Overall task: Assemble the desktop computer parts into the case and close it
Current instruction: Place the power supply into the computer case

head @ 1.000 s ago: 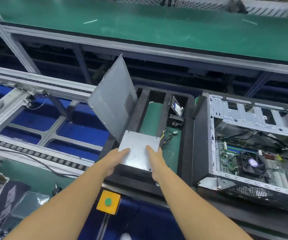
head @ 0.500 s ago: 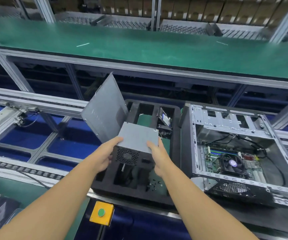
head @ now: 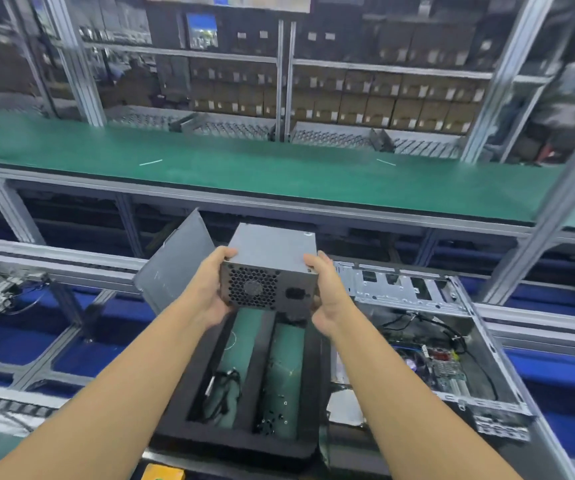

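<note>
I hold a grey power supply (head: 269,268) in the air above the black foam tray (head: 206,386), its fan grille facing me. My left hand (head: 210,289) grips its left side and my right hand (head: 327,292) grips its right side. The open computer case (head: 459,344) lies on its side to the right, with the motherboard (head: 442,367) and cables inside. A grey side panel (head: 175,265) leans upright at the tray's far left. A cable bundle (head: 223,393) lies in the tray's left slot.
A long green workbench (head: 279,168) runs across behind the line. Aluminium conveyor rails (head: 37,261) and blue panels lie to the left. A yellow button box (head: 163,472) sits at the bottom edge. Shelves of boxes stand at the back.
Both hands have lifted the power supply out of the foam tray, up and slightly right, turning its fan grille towards me. The view has tilted upward.
</note>
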Demonstrator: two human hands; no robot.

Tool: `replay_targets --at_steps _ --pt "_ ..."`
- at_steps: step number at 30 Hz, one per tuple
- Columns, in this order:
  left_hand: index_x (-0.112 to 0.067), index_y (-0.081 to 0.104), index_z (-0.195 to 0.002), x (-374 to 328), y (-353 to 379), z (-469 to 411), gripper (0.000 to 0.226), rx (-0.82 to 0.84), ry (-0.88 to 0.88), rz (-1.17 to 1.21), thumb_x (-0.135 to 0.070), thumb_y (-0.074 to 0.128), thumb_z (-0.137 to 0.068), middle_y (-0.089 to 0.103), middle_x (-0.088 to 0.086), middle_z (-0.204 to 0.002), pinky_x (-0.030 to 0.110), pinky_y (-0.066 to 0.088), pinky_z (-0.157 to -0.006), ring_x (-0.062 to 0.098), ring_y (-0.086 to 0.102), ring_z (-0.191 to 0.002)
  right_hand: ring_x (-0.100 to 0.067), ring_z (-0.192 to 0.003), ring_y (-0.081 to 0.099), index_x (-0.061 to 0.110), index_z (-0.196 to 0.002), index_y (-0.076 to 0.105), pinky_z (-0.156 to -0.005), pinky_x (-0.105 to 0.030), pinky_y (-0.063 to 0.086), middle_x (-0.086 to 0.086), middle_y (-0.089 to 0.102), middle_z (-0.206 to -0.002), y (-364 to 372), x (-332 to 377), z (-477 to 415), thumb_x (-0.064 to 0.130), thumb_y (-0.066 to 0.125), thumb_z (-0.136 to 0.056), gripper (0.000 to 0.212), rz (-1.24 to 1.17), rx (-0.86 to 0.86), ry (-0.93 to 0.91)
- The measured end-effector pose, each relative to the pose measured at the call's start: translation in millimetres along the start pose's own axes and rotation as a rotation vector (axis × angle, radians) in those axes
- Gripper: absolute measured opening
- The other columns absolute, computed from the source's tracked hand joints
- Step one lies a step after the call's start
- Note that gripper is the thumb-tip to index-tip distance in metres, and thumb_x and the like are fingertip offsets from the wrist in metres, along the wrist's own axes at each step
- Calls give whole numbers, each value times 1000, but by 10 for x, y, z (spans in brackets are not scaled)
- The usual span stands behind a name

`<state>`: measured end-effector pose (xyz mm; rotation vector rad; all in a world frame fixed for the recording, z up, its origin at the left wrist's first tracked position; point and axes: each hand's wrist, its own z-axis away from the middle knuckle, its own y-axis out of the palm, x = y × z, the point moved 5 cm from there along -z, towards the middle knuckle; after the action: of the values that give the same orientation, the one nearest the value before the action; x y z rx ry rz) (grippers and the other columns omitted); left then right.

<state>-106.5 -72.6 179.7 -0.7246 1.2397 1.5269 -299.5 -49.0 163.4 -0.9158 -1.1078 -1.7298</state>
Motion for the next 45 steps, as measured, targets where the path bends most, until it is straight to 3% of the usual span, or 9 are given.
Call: replay_targets --at_steps 4,8,11,15,18,25,32,37,45 --pt "-19 55 -100 -104 369 97 28 20 35 38 -43 58 -86 68 2 -79 32 56 -56 21 66 -70 -38 -114 58 22 -148 51 -97 -49 52 -13 59 -133 -248 357 129 55 74 -80 79 -32 9 13" --pt "-19 60 -101 -48 738 173 31 62 52 3 -45 61 -84 72 3 -86 39 54 -79 24 67 -79 -33 -95 66 22 -88 81 -92 -58 57 -6 69 -109 -559 654 280 64 75 -79 43 -116 113 69" --pt "-19 64 -109 13 1066 232 32 139 77 -11 -40 62 -85 76 3 -92 30 56 -65 19 70 -72 -31 -74 76 16 -109 71 -64 -44 62 -10 79 -97 -839 766 390 52 77 -81 45 -115 83 61" --pt "-26 66 -124 78 1536 261 39 272 57 -24 -38 56 -89 74 8 -111 32 55 -67 22 67 -83 -31 -75 74 16 -124 67 -68 -41 60 -11 77 -103 -1241 868 485 49 77 -72 62 -161 4 -35" --pt "-18 66 -126 137 1871 261 43 337 28 -22 -38 53 -90 74 6 -92 30 54 -56 20 68 -69 -31 -78 74 13 -134 63 -66 -39 59 -12 76 -107 -1544 961 544 46 72 -84 60 -211 -32 -80" --pt "-12 65 -108 623 2369 110 34 352 -76 -103 -41 57 -92 70 9 -90 40 48 -75 25 62 -76 -31 -107 71 28 -146 49 -87 -50 59 -12 65 -137 -2228 1268 678 41 77 -69 83 39 -156 -304" --pt "-13 62 -127 1345 2555 -37 48 345 -268 -138 -46 53 -93 71 12 -116 37 50 -80 30 66 -104 -25 -138 47 41 -161 18 -105 -49 50 7 34 -161 -2480 1031 710 35 83 -77 107 489 -301 -393" --pt "-15 61 -128 1501 2458 -210 43 334 -263 -44 -41 52 -95 69 10 -123 48 39 -109 30 58 -121 -13 -131 45 70 -149 7 -104 -49 50 22 38 -143 -2353 910 670 56 78 -60 115 691 -341 -492" --pt "-23 49 -130 1337 2218 -490 43 333 -179 -66 -41 59 -92 62 10 -131 62 49 -95 33 61 -115 -25 -119 67 62 -149 28 -84 -43 63 0 54 -146 -2352 789 390 40 89 -62 108 274 -268 -456"
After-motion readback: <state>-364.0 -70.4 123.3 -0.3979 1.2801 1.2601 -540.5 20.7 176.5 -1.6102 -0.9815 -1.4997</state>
